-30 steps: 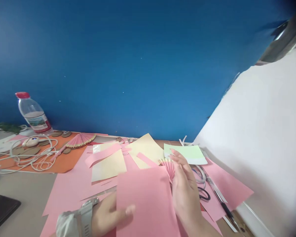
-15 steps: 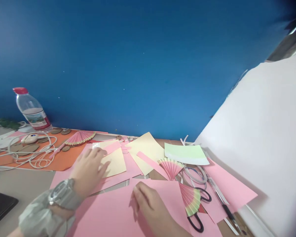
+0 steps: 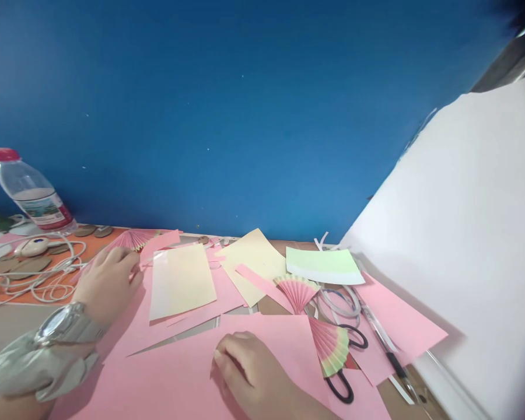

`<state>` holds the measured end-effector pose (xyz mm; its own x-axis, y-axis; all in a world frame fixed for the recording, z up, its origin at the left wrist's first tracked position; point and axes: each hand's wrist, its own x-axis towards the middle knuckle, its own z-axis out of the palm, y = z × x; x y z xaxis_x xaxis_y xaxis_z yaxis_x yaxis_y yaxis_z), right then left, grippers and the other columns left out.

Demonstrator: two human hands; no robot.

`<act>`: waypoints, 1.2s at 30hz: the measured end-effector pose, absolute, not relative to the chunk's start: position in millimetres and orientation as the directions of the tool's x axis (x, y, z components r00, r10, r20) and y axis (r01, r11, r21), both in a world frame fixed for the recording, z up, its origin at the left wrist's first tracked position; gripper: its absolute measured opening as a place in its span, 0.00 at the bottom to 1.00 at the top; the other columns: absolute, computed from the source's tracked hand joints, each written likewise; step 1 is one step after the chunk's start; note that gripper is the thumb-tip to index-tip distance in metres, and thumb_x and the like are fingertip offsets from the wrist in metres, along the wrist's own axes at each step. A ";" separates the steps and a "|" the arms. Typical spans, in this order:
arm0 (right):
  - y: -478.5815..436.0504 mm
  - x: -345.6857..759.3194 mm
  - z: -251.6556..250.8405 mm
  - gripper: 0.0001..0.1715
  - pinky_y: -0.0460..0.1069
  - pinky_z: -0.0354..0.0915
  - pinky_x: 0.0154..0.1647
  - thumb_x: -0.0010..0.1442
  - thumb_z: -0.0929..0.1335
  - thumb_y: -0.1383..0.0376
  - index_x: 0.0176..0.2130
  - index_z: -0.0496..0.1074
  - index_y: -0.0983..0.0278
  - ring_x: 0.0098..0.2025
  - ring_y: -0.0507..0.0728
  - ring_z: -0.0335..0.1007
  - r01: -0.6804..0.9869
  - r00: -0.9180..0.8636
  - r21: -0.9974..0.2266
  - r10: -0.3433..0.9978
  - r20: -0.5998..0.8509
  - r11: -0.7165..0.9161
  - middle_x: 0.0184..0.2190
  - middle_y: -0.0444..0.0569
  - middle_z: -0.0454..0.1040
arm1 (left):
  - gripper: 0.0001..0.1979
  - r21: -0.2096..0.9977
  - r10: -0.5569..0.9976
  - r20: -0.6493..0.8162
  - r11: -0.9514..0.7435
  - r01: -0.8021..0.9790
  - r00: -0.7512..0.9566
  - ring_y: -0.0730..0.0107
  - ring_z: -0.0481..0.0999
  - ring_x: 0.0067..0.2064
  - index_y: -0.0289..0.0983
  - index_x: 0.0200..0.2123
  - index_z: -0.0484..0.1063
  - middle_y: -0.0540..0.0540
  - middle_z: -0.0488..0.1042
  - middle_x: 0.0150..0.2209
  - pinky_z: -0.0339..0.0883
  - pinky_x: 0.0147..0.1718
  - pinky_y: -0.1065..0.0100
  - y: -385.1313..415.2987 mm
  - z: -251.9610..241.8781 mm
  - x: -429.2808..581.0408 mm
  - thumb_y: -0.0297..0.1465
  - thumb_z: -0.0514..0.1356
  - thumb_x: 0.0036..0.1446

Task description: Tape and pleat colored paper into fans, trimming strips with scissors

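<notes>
My left hand (image 3: pixel 109 286), with a watch and a light scrunchie at the wrist, is at the left with fingers curled. A short pink paper strip (image 3: pixel 164 240) extends from its fingertips, which partly hide the grip. Just behind that hand lies a pink folded paper fan (image 3: pixel 129 239), partly covered. To its right is a cream paper sheet (image 3: pixel 186 280). My right hand (image 3: pixel 249 370) rests loosely closed on a large pink sheet (image 3: pixel 157 379), and nothing shows between its fingers. Right of it, a pink-and-green pleated fan (image 3: pixel 332 347) partly covers black-handled scissors (image 3: pixel 343 388).
A bottle (image 3: pixel 37 201), white cable (image 3: pixel 61 286) and brown discs (image 3: pixel 30 267) are at the left on orange paper. Another cream sheet (image 3: pixel 256 256), small fan (image 3: pixel 297 291), green sheet (image 3: pixel 324 265), tape roll (image 3: pixel 339 303) and pen (image 3: pixel 389 353) lie rightward. A blue wall rises behind.
My left hand has moved left off the cream sheet, and the pink strip has gone with it. My right hand stays on the pink sheet. The view has turned slightly right.
</notes>
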<state>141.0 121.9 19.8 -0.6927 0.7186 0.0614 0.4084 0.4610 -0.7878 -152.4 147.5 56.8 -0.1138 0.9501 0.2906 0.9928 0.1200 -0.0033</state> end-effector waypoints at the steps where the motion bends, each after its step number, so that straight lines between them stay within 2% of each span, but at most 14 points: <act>1: 121.8 140.8 19.7 0.12 0.45 0.57 0.39 0.65 0.58 0.66 0.30 0.64 0.61 0.34 0.51 0.66 0.409 -0.692 -0.788 0.719 0.062 0.461 0.30 0.41 0.76 | 0.10 -0.008 0.947 0.301 0.119 0.993 -0.111 0.43 0.64 0.47 0.35 0.33 0.65 0.35 0.65 0.43 0.59 0.41 0.48 146.4 57.5 -150.3 0.30 0.45 0.60; 3: 121.9 140.2 18.2 0.12 0.45 0.57 0.39 0.65 0.59 0.66 0.30 0.64 0.61 0.34 0.51 0.66 0.410 -0.690 -0.787 0.721 0.064 0.462 0.30 0.41 0.76 | 0.12 0.005 0.952 0.300 0.066 0.998 -0.065 0.40 0.63 0.47 0.34 0.38 0.67 0.33 0.64 0.46 0.59 0.39 0.46 144.6 54.5 -142.7 0.31 0.46 0.59; 5: 122.2 139.7 16.1 0.11 0.45 0.57 0.39 0.64 0.60 0.67 0.29 0.64 0.61 0.34 0.51 0.66 0.415 -0.686 -0.782 0.724 0.067 0.465 0.30 0.41 0.76 | 0.12 0.044 0.962 0.264 -0.082 0.996 0.068 0.48 0.65 0.45 0.36 0.39 0.68 0.38 0.67 0.45 0.60 0.41 0.50 143.1 47.2 -132.3 0.33 0.48 0.58; 6: 122.3 139.6 15.1 0.11 0.45 0.57 0.38 0.64 0.60 0.67 0.29 0.65 0.61 0.34 0.51 0.66 0.419 -0.683 -0.780 0.727 0.065 0.464 0.30 0.42 0.76 | 0.11 0.071 0.959 0.237 -0.179 0.981 0.158 0.55 0.67 0.43 0.39 0.36 0.69 0.42 0.69 0.42 0.62 0.42 0.55 142.5 42.9 -127.0 0.36 0.51 0.57; 8: 122.1 139.6 14.4 0.11 0.45 0.57 0.38 0.64 0.60 0.67 0.29 0.65 0.61 0.34 0.51 0.66 0.427 -0.677 -0.778 0.733 0.062 0.460 0.29 0.41 0.76 | 0.12 0.119 0.936 0.215 -0.308 0.944 0.279 0.59 0.68 0.42 0.40 0.35 0.70 0.46 0.70 0.42 0.62 0.43 0.59 141.6 35.2 -118.9 0.42 0.55 0.54; 12: 121.2 140.2 16.5 0.12 0.44 0.57 0.39 0.65 0.59 0.67 0.30 0.64 0.61 0.33 0.50 0.66 0.419 -0.687 -0.774 0.723 0.071 0.475 0.30 0.40 0.76 | 0.17 0.186 0.904 0.212 -0.409 0.893 0.370 0.59 0.69 0.44 0.40 0.37 0.72 0.44 0.71 0.44 0.62 0.45 0.60 142.4 29.6 -116.5 0.46 0.54 0.56; 19: 121.1 140.8 18.7 0.12 0.44 0.57 0.40 0.64 0.59 0.67 0.31 0.67 0.60 0.33 0.50 0.65 0.418 -0.701 -0.756 0.709 0.085 0.504 0.30 0.40 0.76 | 0.16 0.278 0.896 0.136 -0.444 0.852 0.422 0.60 0.72 0.44 0.42 0.38 0.74 0.46 0.73 0.45 0.65 0.44 0.63 150.0 35.0 -130.5 0.46 0.56 0.58; 25: 120.9 139.5 18.8 0.13 0.46 0.56 0.40 0.64 0.58 0.66 0.30 0.66 0.61 0.32 0.51 0.64 0.414 -0.694 -0.761 0.714 0.091 0.500 0.29 0.42 0.74 | 0.13 0.362 0.907 0.072 -0.412 0.836 0.415 0.62 0.73 0.47 0.44 0.39 0.74 0.48 0.73 0.46 0.64 0.48 0.65 153.2 36.9 -142.1 0.44 0.57 0.57; 30: 120.0 138.4 19.2 0.13 0.48 0.56 0.38 0.63 0.60 0.66 0.28 0.66 0.62 0.31 0.52 0.62 0.384 -0.688 -0.790 0.719 0.101 0.479 0.27 0.44 0.73 | 0.12 0.417 0.921 0.085 -0.380 0.826 0.380 0.64 0.73 0.49 0.44 0.38 0.74 0.49 0.74 0.47 0.66 0.49 0.68 150.8 36.4 -147.3 0.43 0.60 0.55; 34: 117.1 139.6 24.5 0.17 0.49 0.57 0.39 0.65 0.58 0.63 0.27 0.65 0.63 0.32 0.53 0.63 0.307 -0.666 -0.868 0.739 0.097 0.390 0.27 0.46 0.74 | 0.12 0.428 0.931 0.145 -0.363 0.827 0.334 0.62 0.74 0.48 0.40 0.43 0.72 0.45 0.75 0.46 0.66 0.50 0.65 150.0 40.5 -144.9 0.36 0.55 0.58; 36: 115.6 140.2 26.6 0.20 0.49 0.59 0.40 0.68 0.56 0.60 0.28 0.66 0.63 0.30 0.52 0.65 0.240 -0.659 -0.919 0.747 0.082 0.313 0.24 0.45 0.72 | 0.11 0.432 0.924 0.207 -0.381 0.817 0.321 0.62 0.73 0.49 0.39 0.41 0.71 0.43 0.75 0.45 0.65 0.50 0.63 148.8 46.6 -138.7 0.31 0.52 0.58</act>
